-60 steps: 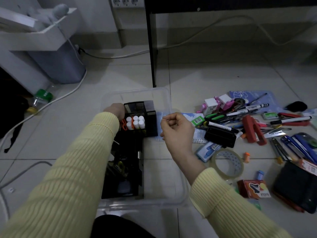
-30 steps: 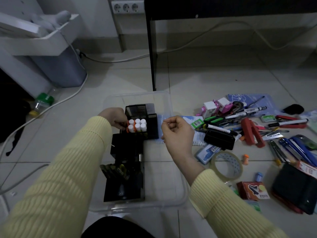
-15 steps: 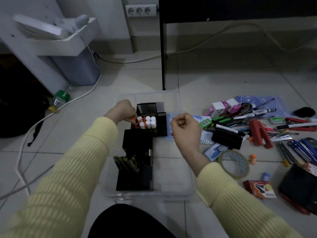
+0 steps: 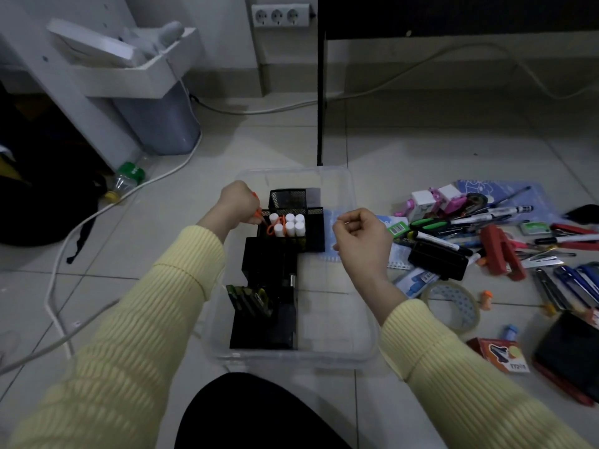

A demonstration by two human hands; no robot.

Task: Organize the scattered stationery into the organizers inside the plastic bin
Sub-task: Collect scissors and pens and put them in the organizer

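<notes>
A clear plastic bin (image 4: 363,338) sits on the floor in front of me. Inside it stand black organizers (image 4: 269,264); the far mesh one (image 4: 290,197) has white cylinders (image 4: 291,223) in a tray before it. My left hand (image 4: 235,202) is at the tray's left edge, closed on orange scissors (image 4: 275,228) whose loops lie among the cylinders. My right hand (image 4: 359,241) hovers over the bin's right rim with its fingers pinched together; nothing shows between them. Scattered stationery (image 4: 486,228) lies to the right: pens, a red stapler (image 4: 500,251), a tape roll (image 4: 453,306).
A black table leg (image 4: 321,108) stands just behind the bin. A grey waste bin (image 4: 158,124), a green-capped bottle (image 4: 128,179) and a white cable (image 4: 94,218) are at the left. A black pouch (image 4: 570,354) and a red box (image 4: 502,354) lie at the right.
My left hand has moved from behind the organizer to its left edge, with the orange scissors in its grip. My right hand stays pinched in about the same place.
</notes>
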